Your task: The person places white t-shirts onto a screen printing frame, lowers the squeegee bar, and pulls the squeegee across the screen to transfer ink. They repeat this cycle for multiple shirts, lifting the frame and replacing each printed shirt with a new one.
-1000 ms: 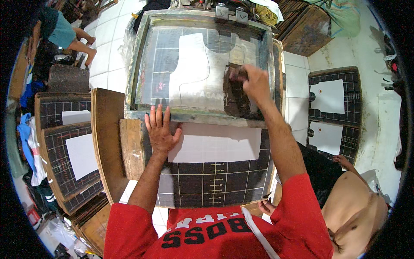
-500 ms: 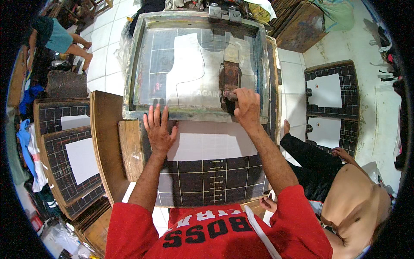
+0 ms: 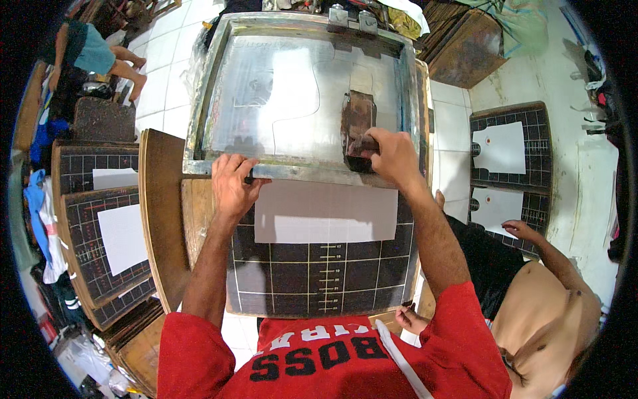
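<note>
the printing frame [image 3: 219,86] lies tilted over the black gridded board [image 3: 319,272], its near metal edge lifted a little above the white sheet [image 3: 325,213] that rests on the board. the left hand [image 3: 231,183] is clenched over that near edge, fingers curled under the rail. the right hand [image 3: 392,156] is grasping the dark scraper [image 3: 357,123], which sits on the mesh just inside the near edge, toward the frame's right side. judged from its build, the frame is rigid and moderately heavy at the rails while the mesh is thin, taut and easily punctured; it is best held by the metal rail, never the mesh. the scraper looks stiff, probably slick with ink, and is best taken by its upper handle. the sheet is light and floppy and could shift if the frame drags. two metal hinge clamps [image 3: 349,16] hold the frame's far edge. left of the frame stand more gridded boards with white sheets [image 3: 123,236] and a brown wooden panel [image 3: 159,213]; right of it, two further gridded boards [image 3: 502,149] lie on the floor. the gridded board carries a pale printed scale down its middle, below the sheet. another person's hand [image 3: 518,229] shows to the right of the frame.
</note>
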Action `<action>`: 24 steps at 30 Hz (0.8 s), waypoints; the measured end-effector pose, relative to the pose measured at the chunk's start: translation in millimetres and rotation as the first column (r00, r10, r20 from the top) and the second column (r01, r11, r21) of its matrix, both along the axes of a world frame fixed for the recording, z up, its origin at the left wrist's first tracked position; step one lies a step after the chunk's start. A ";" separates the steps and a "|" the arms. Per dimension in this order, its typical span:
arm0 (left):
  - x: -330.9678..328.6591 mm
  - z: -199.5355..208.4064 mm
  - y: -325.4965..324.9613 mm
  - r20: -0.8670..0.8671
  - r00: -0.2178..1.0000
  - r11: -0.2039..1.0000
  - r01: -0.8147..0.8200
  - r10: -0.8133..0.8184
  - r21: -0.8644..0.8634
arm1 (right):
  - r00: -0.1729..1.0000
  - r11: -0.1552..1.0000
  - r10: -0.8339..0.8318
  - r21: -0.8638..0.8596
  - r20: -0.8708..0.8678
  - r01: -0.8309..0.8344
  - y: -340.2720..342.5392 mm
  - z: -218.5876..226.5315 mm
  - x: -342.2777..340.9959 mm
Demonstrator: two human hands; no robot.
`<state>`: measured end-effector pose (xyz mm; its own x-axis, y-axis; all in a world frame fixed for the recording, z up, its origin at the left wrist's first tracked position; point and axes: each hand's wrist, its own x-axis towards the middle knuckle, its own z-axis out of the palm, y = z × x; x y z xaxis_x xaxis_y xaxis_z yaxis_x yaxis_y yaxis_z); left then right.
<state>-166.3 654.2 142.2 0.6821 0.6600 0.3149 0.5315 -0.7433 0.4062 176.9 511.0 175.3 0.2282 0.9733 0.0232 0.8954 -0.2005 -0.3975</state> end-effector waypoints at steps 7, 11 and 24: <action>-0.1 4.3 0.1 -0.015 1.000 1.000 -0.023 0.023 -0.007 | 0.997 0.986 -0.081 -0.148 -0.009 0.079 119.7 -2.3 85.7; -0.7 4.8 -0.4 -0.007 1.000 0.999 -0.024 0.024 -0.023 | 0.998 0.984 -0.065 -0.167 -0.004 0.064 129.6 9.6 91.8; 11.8 139.1 31.5 0.098 0.991 0.993 0.084 -0.091 0.079 | 0.926 0.809 -0.265 0.585 0.267 0.063 -17.9 88.1 -58.1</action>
<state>-154.5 685.8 281.3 0.6981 0.5714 0.4315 0.4220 -0.8152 0.3968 118.8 493.1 263.3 0.2640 0.7146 0.6478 0.9645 -0.1910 -0.1824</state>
